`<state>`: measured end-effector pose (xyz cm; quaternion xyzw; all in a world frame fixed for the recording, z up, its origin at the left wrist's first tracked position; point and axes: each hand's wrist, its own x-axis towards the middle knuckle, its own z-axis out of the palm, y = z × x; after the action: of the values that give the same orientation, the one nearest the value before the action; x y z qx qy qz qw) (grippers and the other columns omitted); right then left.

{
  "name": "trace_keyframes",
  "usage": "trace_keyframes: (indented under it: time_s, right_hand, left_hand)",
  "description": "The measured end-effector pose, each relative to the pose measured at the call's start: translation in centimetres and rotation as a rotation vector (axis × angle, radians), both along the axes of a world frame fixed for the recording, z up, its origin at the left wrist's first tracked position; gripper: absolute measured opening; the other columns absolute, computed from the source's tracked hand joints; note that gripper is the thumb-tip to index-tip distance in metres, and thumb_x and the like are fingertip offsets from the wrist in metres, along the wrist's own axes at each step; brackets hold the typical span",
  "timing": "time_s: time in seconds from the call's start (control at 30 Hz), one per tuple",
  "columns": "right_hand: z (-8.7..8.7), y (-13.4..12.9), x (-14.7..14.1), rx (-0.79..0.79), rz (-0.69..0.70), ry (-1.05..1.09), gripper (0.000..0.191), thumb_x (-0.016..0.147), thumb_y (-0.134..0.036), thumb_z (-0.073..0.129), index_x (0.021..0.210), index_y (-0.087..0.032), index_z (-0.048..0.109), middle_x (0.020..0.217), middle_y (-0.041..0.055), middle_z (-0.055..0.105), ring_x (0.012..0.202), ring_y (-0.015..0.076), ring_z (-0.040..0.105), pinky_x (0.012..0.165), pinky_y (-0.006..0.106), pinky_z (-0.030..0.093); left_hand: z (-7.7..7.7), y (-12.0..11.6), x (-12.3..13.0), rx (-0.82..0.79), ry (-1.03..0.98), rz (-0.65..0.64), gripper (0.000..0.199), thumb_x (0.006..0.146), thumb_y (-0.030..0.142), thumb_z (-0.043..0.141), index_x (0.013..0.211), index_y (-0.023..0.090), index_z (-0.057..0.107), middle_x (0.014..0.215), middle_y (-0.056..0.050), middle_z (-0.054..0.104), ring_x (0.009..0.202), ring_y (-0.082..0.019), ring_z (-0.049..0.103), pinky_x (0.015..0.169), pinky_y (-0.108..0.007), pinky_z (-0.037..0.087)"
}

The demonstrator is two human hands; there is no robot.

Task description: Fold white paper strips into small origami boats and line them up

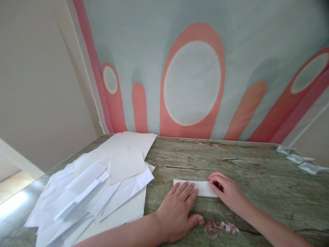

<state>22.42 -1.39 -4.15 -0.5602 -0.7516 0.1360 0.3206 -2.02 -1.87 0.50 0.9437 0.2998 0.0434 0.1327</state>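
Note:
A narrow strip of folded white paper (203, 188) lies crosswise on the wood-patterned table (180, 154). My left hand (178, 209) rests flat with its fingers spread, the fingertips pressing on the strip's left part and the thumb on the table. At the strip's right end, my right hand (226, 190) pinches the paper between thumb and curled fingers. The right hand's fingers partly cover that end.
A large, loose pile of white sheets and folded papers (125, 166) covers the table's left side. Several small folded white paper pieces (299, 158) sit along the far right edge. Behind the table hangs a grey-green and coral patterned backdrop (151, 51).

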Motion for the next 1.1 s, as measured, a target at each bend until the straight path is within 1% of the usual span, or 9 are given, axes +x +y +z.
trace_keyframes:
  time_s: [0.13, 0.4, 0.7, 0.77, 0.83, 0.9, 0.93, 1.0, 1.1]
  right_hand:
    - [-0.1, 0.2, 0.1, -0.002, 0.011, 0.008, 0.017, 0.088, -0.027, 0.042, 0.078, -0.021, 0.054, 0.09, 0.005, 0.057, 0.079, 0.0173, 0.056, 0.07, 0.03, 0.045]
    - [-0.2, 0.6, 0.3, -0.018, 0.01, 0.018, 0.015, 0.087, -0.027, 0.044, 0.079, -0.02, 0.054, 0.087, 0.0046, 0.058, 0.075, 0.0168, 0.055, 0.066, 0.03, 0.044]
    - [-0.2, 0.8, 0.3, -0.014, -0.008, 0.02, 0.015, 0.085, -0.028, 0.047, 0.075, -0.021, 0.055, 0.081, 0.0024, 0.058, 0.067, 0.0154, 0.055, 0.061, 0.029, 0.044]
    - [-0.3, 0.7, 0.4, -0.014, -0.044, 0.033, 0.013, 0.085, -0.03, 0.048, 0.079, -0.021, 0.055, 0.08, 0.0021, 0.058, 0.067, 0.0155, 0.056, 0.062, 0.029, 0.046]
    - [-0.3, 0.4, 0.4, -0.008, -0.09, 0.062, 0.014, 0.085, -0.033, 0.049, 0.089, -0.021, 0.055, 0.083, 0.0024, 0.058, 0.068, 0.0157, 0.057, 0.062, 0.03, 0.047]
    - [0.0, -0.1, 0.3, 0.026, -0.095, 0.082, 0.018, 0.086, -0.034, 0.048, 0.097, -0.021, 0.055, 0.091, 0.0044, 0.06, 0.074, 0.0164, 0.058, 0.066, 0.031, 0.049]
    - [0.2, -0.4, 0.2, 0.052, -0.069, 0.075, 0.019, 0.088, -0.033, 0.046, 0.099, -0.021, 0.055, 0.097, 0.0056, 0.06, 0.079, 0.017, 0.059, 0.07, 0.031, 0.049]
    - [0.7, -1.0, -0.2, 0.111, 0.028, 0.009, 0.02, 0.089, -0.031, 0.044, 0.102, -0.023, 0.058, 0.108, 0.0068, 0.058, 0.099, 0.0196, 0.055, 0.086, 0.036, 0.045]
    - [1.1, -1.9, -0.9, 0.113, 0.169, -0.132, 0.027, 0.088, -0.03, 0.048, 0.114, -0.025, 0.056, 0.118, 0.0058, 0.057, 0.112, 0.0211, 0.048, 0.096, 0.039, 0.04]
  left_hand:
    - [-0.1, 0.0, 0.0, 0.012, 0.0, 0.003, 0.067, 0.087, 0.062, 0.025, 0.141, 0.021, 0.023, 0.147, -0.006, 0.022, 0.134, -0.026, 0.019, 0.11, -0.043, 0.014]
    - [-0.2, -0.2, 0.0, 0.019, 0.001, 0.01, 0.067, 0.087, 0.063, 0.025, 0.141, 0.023, 0.022, 0.147, -0.006, 0.021, 0.134, -0.026, 0.019, 0.11, -0.044, 0.016]
    - [-0.1, -0.1, 0.1, 0.023, 0.0, 0.019, 0.068, 0.086, 0.064, 0.024, 0.14, 0.023, 0.024, 0.146, -0.006, 0.023, 0.133, -0.026, 0.021, 0.109, -0.045, 0.018]
    - [-0.2, 0.0, 0.1, 0.026, -0.003, 0.021, 0.068, 0.086, 0.064, 0.024, 0.14, 0.023, 0.024, 0.146, -0.006, 0.024, 0.133, -0.026, 0.022, 0.109, -0.045, 0.018]
    - [-0.2, 0.0, 0.1, 0.03, -0.005, 0.023, 0.067, 0.086, 0.064, 0.024, 0.14, 0.023, 0.024, 0.146, -0.006, 0.024, 0.133, -0.026, 0.022, 0.109, -0.045, 0.019]
    - [-0.2, -0.1, 0.1, 0.033, -0.005, 0.024, 0.067, 0.086, 0.064, 0.024, 0.14, 0.023, 0.025, 0.146, -0.006, 0.024, 0.133, -0.026, 0.022, 0.108, -0.045, 0.019]
    - [-0.2, -0.1, 0.1, 0.034, -0.005, 0.023, 0.067, 0.086, 0.064, 0.024, 0.14, 0.023, 0.025, 0.146, -0.006, 0.024, 0.132, -0.026, 0.023, 0.108, -0.045, 0.019]
    - [-0.2, -0.2, 0.1, 0.036, -0.004, 0.023, 0.067, 0.086, 0.064, 0.024, 0.14, 0.023, 0.025, 0.146, -0.006, 0.025, 0.132, -0.026, 0.023, 0.108, -0.045, 0.019]
    - [-0.1, -0.2, 0.1, 0.04, -0.001, 0.022, 0.067, 0.086, 0.064, 0.024, 0.14, 0.023, 0.025, 0.146, -0.006, 0.025, 0.133, -0.026, 0.022, 0.108, -0.044, 0.019]
